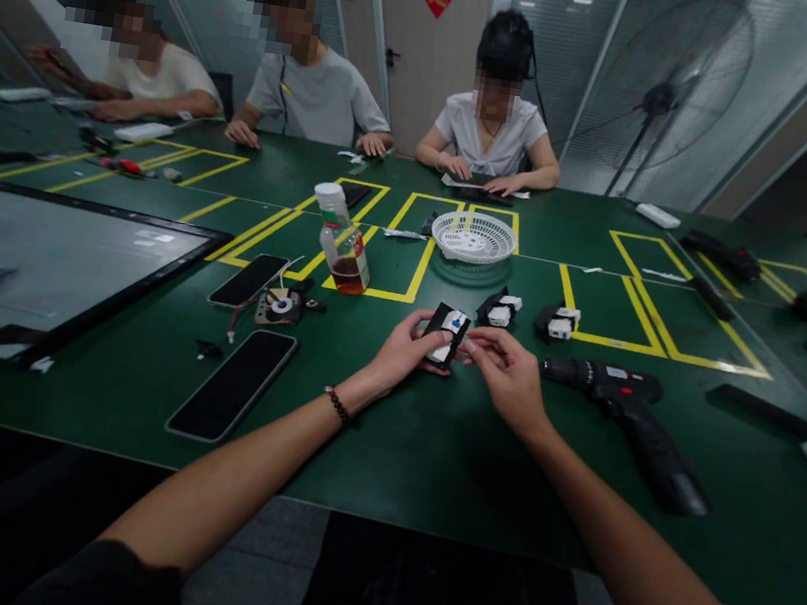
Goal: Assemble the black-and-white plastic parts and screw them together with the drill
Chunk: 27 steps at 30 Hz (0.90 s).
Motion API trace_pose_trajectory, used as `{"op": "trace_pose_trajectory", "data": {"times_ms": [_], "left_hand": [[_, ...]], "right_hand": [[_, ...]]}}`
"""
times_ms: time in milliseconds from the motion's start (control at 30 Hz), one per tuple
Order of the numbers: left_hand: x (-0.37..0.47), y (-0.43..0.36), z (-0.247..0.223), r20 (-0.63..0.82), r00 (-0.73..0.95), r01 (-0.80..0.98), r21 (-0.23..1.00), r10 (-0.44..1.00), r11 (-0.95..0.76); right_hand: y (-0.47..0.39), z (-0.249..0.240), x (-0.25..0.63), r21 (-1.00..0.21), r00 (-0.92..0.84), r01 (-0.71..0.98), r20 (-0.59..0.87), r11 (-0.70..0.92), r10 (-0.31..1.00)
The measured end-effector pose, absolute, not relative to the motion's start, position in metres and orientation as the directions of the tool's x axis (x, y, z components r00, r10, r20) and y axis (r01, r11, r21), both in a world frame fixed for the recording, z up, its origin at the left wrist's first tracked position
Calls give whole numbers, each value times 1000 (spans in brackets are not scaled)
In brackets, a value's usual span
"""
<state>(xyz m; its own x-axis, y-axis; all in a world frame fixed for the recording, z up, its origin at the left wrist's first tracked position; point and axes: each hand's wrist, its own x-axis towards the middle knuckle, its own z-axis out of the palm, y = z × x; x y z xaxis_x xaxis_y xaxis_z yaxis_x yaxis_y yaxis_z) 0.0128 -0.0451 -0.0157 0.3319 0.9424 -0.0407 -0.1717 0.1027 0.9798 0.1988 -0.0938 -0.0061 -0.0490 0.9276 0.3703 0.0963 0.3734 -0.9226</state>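
My left hand point(407, 352) is closed around a small flat black piece with a white part point(455, 320) and a blue mark on it, the thumb lying across its face. At its right edge, my right hand point(507, 369) pinches with thumb and fingertips; whatever is between them is too small to make out. Just beyond sit two black-and-white small parts point(501, 309), point(558, 322) apart from each other. A black cordless drill point(621, 396) lies to the right of my right hand, its chuck toward it.
Left of my hands lie a phone point(233, 386), another phone point(249, 280) and a small round component with wires point(280, 306). A bottle of dark liquid point(343, 243) and a white basket point(474, 239) stand beyond. A large framed panel point(76, 264) lies at left. Several people sit around the table.
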Motion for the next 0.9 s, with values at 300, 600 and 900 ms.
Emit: {"op": "trace_pose_trajectory", "data": {"times_ms": [300, 600, 900], "left_hand": [[13, -48, -17, 30, 329, -144, 989, 944, 19], [14, -49, -19, 41, 320, -132, 991, 946, 2], [15, -50, -20, 115, 328, -79, 992, 938, -94]], "right_hand": [[-93, -9, 200, -922, -84, 119, 360, 368, 929], [-94, -7, 199, -897, -73, 202, 386, 393, 920], [-88, -14, 199, -971, -72, -35, 239, 237, 968]]}}
